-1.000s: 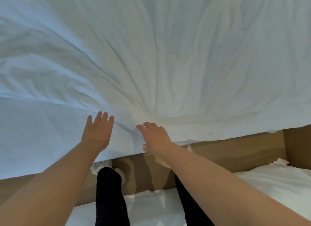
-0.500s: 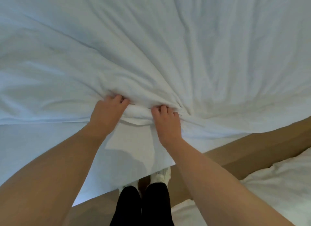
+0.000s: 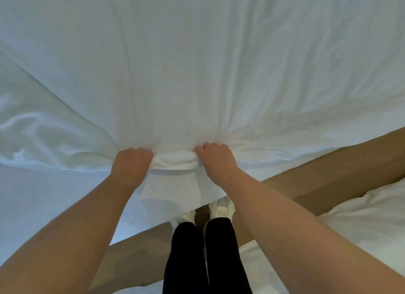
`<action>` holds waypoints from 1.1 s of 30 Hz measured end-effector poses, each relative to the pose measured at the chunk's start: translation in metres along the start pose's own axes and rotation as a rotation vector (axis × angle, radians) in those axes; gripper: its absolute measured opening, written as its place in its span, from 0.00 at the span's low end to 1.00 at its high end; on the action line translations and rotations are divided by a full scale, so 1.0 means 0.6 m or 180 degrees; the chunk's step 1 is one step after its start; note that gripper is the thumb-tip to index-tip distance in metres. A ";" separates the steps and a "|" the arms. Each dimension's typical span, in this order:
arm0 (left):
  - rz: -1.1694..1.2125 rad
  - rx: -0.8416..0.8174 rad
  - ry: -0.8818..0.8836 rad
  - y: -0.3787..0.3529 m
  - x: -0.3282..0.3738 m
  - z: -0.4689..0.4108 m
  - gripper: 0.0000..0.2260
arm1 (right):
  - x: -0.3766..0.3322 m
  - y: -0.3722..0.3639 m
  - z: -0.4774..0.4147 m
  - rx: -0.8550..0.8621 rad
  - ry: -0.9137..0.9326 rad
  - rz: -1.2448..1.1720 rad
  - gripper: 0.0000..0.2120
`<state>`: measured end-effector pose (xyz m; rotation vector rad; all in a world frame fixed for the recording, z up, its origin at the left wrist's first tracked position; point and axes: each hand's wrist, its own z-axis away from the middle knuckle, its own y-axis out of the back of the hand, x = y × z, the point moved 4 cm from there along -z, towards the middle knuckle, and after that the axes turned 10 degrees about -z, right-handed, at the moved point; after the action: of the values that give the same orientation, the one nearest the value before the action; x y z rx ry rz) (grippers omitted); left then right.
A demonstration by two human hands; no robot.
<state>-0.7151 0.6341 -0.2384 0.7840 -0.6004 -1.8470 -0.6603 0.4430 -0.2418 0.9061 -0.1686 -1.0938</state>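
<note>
Left hand [image 3: 131,165] and right hand [image 3: 216,160] have the grip clenched on the sheet [image 3: 197,74] edge. Free floor [image 3: 339,166] lies at 4 o'clock.

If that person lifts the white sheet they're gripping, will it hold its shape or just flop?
Probably flop: the white sheet bunches into a soft roll between the left hand and right hand. Pulled, it would likely tighten unevenly, since creases fan out from the grip. It looks thin and light: its edge hangs loosely below the hands.
</note>
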 end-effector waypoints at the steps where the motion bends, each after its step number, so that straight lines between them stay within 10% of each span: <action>1: -0.0023 -0.0128 -0.0198 0.004 0.005 -0.004 0.13 | -0.002 -0.009 -0.006 -0.0235 -0.0028 0.0018 0.21; 6: 0.0508 -0.0990 -0.0322 -0.012 0.017 0.028 0.14 | -0.002 -0.014 0.017 -0.1013 -0.0270 0.0121 0.18; 13: 0.0030 0.0429 0.0415 -0.077 -0.068 0.127 0.23 | -0.136 -0.027 0.053 -0.0163 0.0131 -0.0271 0.29; 21: -0.0768 0.0125 0.0616 -0.193 -0.228 0.122 0.34 | -0.349 -0.102 -0.055 0.0261 -0.0022 0.0249 0.46; 26: -0.0473 0.0301 -0.0197 -0.186 -0.285 0.110 0.12 | -0.404 -0.056 -0.112 0.0441 -0.0391 0.0038 0.15; 33: 0.0442 -0.1173 -0.0571 -0.171 -0.261 0.171 0.20 | -0.391 -0.005 -0.056 -0.0435 -0.0680 -0.0182 0.15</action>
<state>-0.8079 0.8232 -0.2037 0.3279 -0.3970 -1.8378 -0.7580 0.6536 -0.1952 0.6749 -0.2421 -1.2399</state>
